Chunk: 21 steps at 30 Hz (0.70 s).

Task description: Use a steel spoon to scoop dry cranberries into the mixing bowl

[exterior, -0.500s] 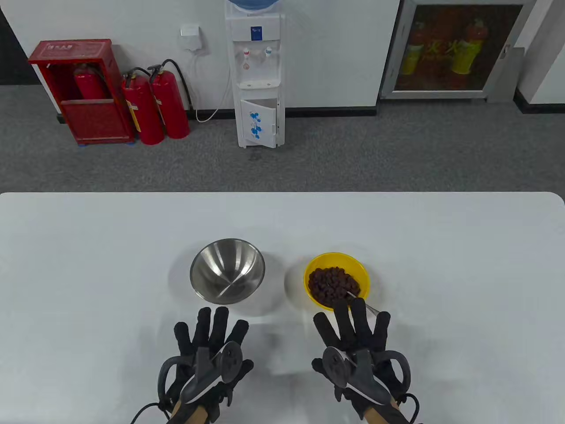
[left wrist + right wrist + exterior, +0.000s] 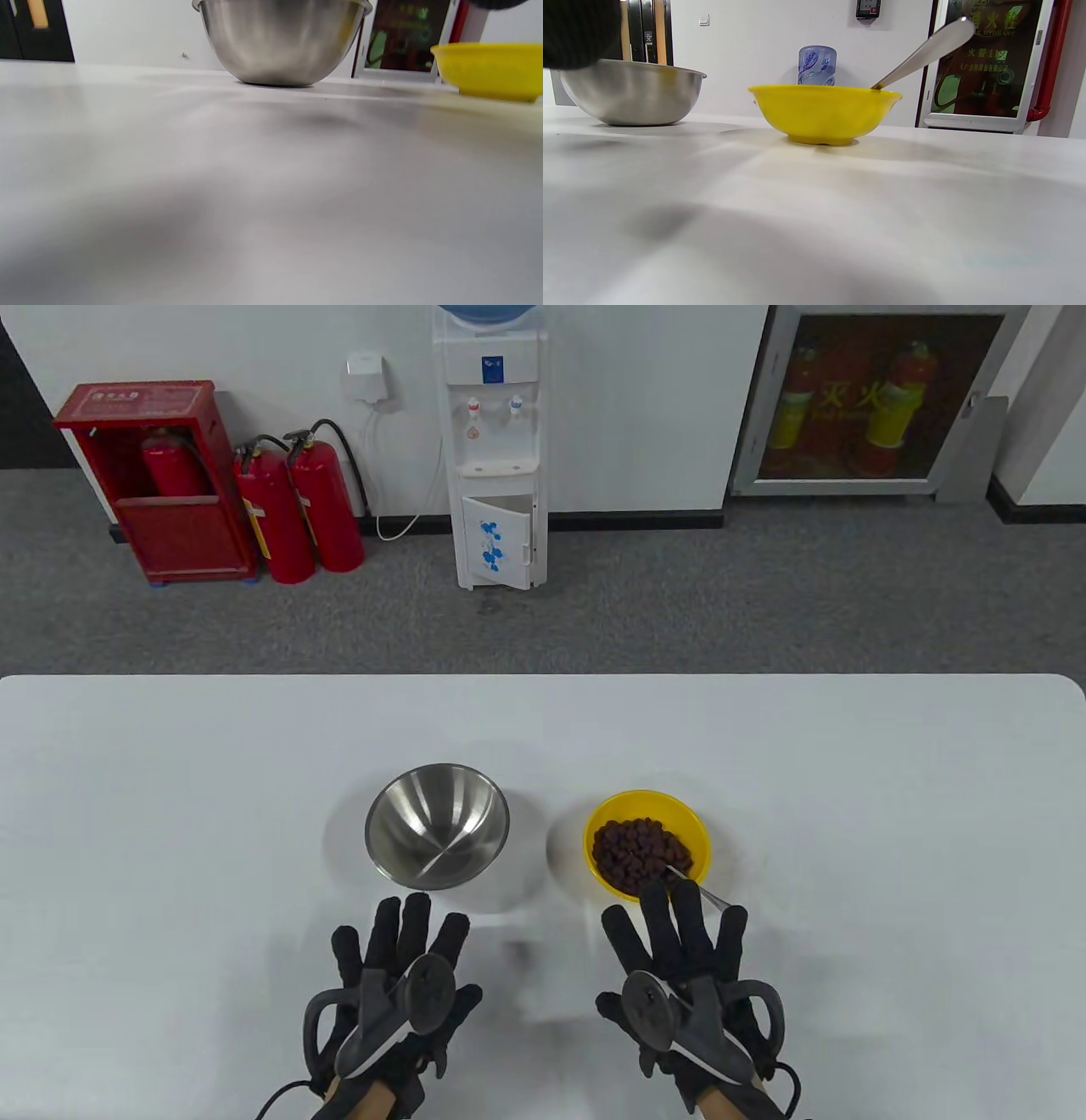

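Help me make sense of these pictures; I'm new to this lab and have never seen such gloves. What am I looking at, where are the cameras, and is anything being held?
These are a person's two hands in black sensor gloves, each with a grey tracker strapped to its back; the fingers stay free. The big picture looks down on the white table: the left hand is on its left, the right hand on its right. The two low pictures come from cameras on the wrists, looking across the tabletop.

On the table stand a round steel mixing bowl, which looks empty, and a yellow plastic bowl filled with dark dried cranberries. A steel spoon leans in the yellow bowl, its handle sticking out over the rim.

Nothing is held: both hands are spread flat, fingers apart. The right hand's fingertips lie near the spoon handle; whether they touch it cannot be told.
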Tool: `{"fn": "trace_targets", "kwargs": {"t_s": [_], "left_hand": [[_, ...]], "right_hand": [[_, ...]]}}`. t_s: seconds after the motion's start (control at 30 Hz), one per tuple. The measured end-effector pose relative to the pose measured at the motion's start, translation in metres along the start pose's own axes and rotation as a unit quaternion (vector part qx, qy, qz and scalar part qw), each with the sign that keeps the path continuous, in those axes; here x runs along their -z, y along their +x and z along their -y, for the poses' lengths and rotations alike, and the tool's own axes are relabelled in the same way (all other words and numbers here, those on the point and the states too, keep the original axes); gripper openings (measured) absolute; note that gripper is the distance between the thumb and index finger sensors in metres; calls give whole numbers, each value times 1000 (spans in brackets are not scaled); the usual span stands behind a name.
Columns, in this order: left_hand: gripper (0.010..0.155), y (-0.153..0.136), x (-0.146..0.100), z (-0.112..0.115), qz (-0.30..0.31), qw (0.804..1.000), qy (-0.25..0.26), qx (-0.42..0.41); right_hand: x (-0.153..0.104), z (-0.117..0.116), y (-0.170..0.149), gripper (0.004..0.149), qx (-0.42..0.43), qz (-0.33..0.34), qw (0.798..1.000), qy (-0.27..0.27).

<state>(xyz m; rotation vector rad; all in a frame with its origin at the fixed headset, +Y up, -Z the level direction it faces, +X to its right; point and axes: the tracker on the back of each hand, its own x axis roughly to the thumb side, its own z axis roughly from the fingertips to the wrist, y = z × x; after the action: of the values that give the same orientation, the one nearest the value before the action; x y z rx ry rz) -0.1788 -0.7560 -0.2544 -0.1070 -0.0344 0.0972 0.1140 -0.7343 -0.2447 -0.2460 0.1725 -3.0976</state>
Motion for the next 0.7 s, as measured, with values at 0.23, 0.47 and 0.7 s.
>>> {"fn": "trace_targets", "kwargs": {"t_s": [0.23,0.47,0.7], "left_hand": [[78,-28,3,-7,-77,991,34,-106],[90,-68,23,-5,-186,954,-25,-234],[83,-83,59,7,-196,825,-113,-517]], "right_hand": [[1,-3,-1,91,33,-3,999,3],[5,-5,-4,91,60,-2,998,15],[5,-1,-2,91,72,12,997,3]]}}
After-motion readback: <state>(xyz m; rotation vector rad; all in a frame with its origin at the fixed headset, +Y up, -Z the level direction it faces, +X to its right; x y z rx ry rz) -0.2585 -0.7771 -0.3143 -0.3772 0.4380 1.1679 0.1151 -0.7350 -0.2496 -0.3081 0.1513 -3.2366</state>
